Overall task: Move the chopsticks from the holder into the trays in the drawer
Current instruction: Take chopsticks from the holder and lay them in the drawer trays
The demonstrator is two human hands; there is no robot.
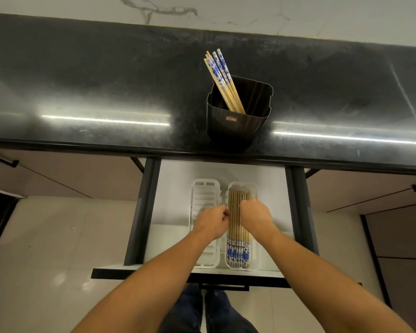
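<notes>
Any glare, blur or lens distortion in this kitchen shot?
Head view: bright glare streaks lie on the glossy black stone countertop; its front edge bows, a wide-angle effect; the left hand looks slightly smeared; the black plastic chopstick holder is sharp.

Noted bare left hand (210, 222) and bare right hand (256, 216), uncovered down to the fingertips. Recorded bare left forearm (154, 280) and bare right forearm (322, 272), uncovered along the whole visible length. Logged dark blue denim trousers (190, 311) at bottom edge of view, between the forearms: two legs seen from above, dark gap between them, cloth creased, paler along the folds. Upper garment and footwear out of view.
</notes>
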